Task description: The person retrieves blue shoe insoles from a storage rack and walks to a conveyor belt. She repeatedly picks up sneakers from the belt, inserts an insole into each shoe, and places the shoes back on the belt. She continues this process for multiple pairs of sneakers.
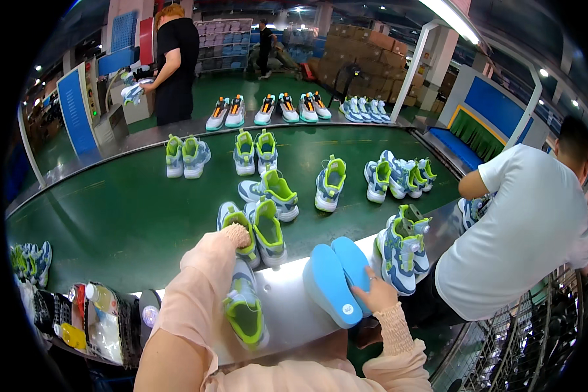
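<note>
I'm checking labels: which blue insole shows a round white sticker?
The left insole, at its near end; the right insole, touched by the right hand, shows none.

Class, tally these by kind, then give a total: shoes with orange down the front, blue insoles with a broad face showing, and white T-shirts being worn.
Orange-fronted shoes: 6
Blue insoles at the right hand, broad face showing: 2
White T-shirt: 1
Total: 9
</note>
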Tool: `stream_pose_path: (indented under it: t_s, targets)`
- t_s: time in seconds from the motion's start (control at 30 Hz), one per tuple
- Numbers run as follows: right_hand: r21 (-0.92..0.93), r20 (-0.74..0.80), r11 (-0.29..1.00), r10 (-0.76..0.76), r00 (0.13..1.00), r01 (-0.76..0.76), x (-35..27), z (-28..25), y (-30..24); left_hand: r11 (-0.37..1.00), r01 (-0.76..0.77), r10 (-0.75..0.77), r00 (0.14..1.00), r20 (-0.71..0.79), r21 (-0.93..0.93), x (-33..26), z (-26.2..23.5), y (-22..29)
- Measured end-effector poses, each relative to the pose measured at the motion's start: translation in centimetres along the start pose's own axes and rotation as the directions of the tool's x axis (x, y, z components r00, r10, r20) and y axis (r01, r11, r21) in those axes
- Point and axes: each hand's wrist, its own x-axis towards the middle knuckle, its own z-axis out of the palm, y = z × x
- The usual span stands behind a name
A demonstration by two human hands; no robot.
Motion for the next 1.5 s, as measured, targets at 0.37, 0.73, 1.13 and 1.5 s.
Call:
stream_pose_path:
  t_s: [0.37,0.73,1.13,1.5]
  targets:
    - [-0.088,0.034,0.996,0.016,0.999,-0.013,1.9,-2.0,-0.1,0.859,0.196,-0.308,0.936,-0.172,-0.473,-4.3,-11.2,-0.7]
    - [0.547,0.473,0.834,-0.379,0.795,0.072,11.7,-6.9,-13.8,0.564,0.041,-0.617,0.685,-0.388,-0.825,0.6,-3.8,0.1]
    - [-0.161,0.276,0.879,-0.396,0.876,0.448,21.4,11.1,-27.2,0.612,-0.169,-0.586,0.560,-0.586,-0.773,-2.1,-2.0,1.9]
    - [0.129,0.201,0.970,-0.230,0.952,0.207,21.8,13.0,-25.9,0.661,-0.073,-0.558,0.617,-0.555,-0.746,-2.7,-3.3,2.6]
